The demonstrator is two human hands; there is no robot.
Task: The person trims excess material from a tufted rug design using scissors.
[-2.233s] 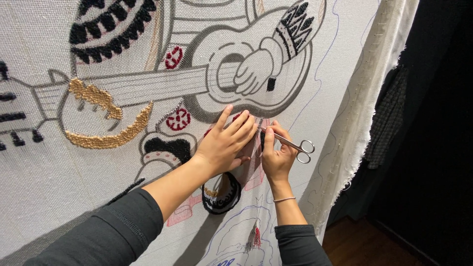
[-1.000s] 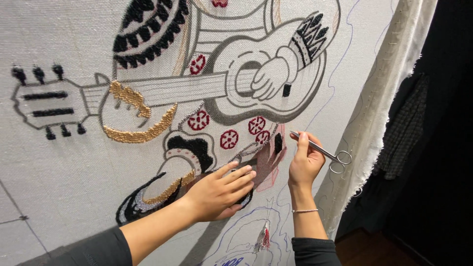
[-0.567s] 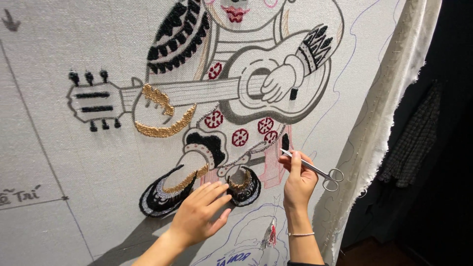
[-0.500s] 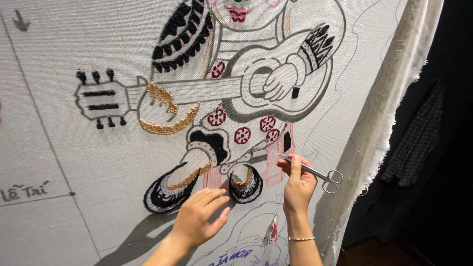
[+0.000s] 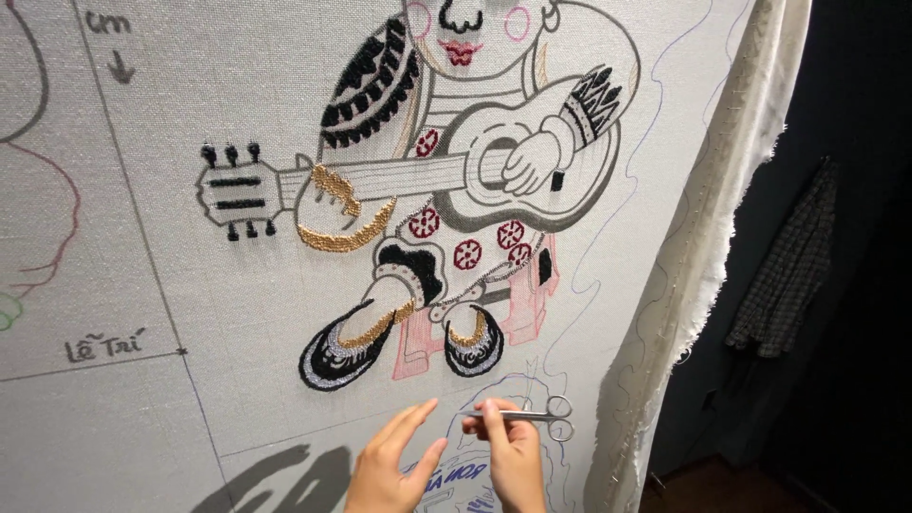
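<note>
The right hand (image 5: 513, 456) grips small steel scissors (image 5: 532, 415) held level against the canvas (image 5: 190, 399), just below the embroidered guitar player (image 5: 456, 209). The left hand (image 5: 389, 465) rests open beside it, fingers spread on the cloth.

Bright, even light on the pale cloth (image 5: 237, 399), sharp focus; soft hand shadow lower left; right side dark, underexposed
</note>
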